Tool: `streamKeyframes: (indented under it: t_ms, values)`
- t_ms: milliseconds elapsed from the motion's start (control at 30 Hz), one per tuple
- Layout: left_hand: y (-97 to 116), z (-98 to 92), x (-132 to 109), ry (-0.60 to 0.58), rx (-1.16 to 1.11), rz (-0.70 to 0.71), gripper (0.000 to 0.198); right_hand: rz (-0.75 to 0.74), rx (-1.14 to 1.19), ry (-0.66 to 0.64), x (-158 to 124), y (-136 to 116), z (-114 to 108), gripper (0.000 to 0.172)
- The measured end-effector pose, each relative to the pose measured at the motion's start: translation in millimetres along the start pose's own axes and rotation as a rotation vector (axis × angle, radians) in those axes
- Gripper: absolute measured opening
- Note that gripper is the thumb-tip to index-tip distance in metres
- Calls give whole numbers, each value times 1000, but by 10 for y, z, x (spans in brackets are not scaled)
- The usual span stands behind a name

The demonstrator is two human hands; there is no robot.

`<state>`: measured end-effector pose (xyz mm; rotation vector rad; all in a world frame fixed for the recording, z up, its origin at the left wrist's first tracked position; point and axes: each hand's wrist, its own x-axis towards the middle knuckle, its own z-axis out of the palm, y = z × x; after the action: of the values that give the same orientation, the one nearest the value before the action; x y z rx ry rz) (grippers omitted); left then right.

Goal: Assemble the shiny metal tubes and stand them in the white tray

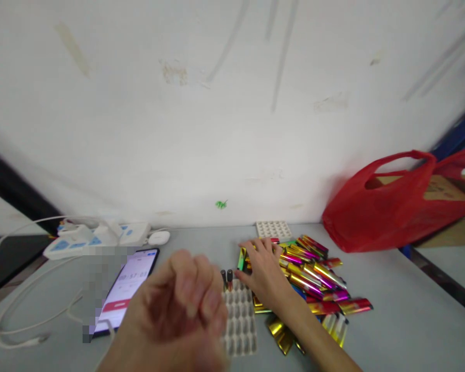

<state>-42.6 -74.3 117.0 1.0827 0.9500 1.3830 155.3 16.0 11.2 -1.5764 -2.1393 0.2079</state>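
Note:
My left hand point(182, 315) is close to the camera and blurred, palm side showing, its fingers curled inward; what they hold, if anything, I cannot make out. Partly behind it lies a pale tray point(241, 323) with rows of small hollows. At the tray's far end two small dark cylinders point(227, 276) stand close together. Over the left edge of a pile of shiny gold, magenta and red foil tubes point(313, 274) reaches my right hand point(263, 266), back up and fingers spread. A green and gold shiny piece point(241, 258) shows beside its fingers.
A second pale tray point(273, 229) lies against the wall. To the right stands a red bag point(387, 206) with cardboard inside. On the left are a phone point(127, 289), a power strip point(96, 240), a white earbud case point(158, 237) and loose white cables point(27, 330).

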Motion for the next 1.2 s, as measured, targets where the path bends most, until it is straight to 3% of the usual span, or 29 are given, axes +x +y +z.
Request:
streamKeyframes:
  t_ms: [133,267,400,500,700,833,933,1100,1200]
  values:
    - [-312,-78,728,178,-116,-53,42,10,15,14,20,-22,-16,55]
    - [-738,-355,1051,335,10,-77,48,20,69,45,26,-51,-19,64]
    - [-1084,-569,1029,377,108,-112,49,34,195,56,21,-55,11,70]
    - [-1186,-594,973,306,161,-116,46,17,320,77,25,-30,46,65]
    - [-1182,-547,963,174,189,-74,40,2,271,37,50,3,62,56]
    - [-1165,-547,952,163,191,-36,38,-16,172,-7,47,-37,20,20]
    - [-1152,-526,933,160,193,-19,37,-18,163,16,44,-70,-11,9]
    - [-1152,-495,911,143,176,-8,44,48,334,114,57,-113,-72,1]
    - [-1173,-500,922,121,207,-13,48,145,578,153,72,-122,-95,8]
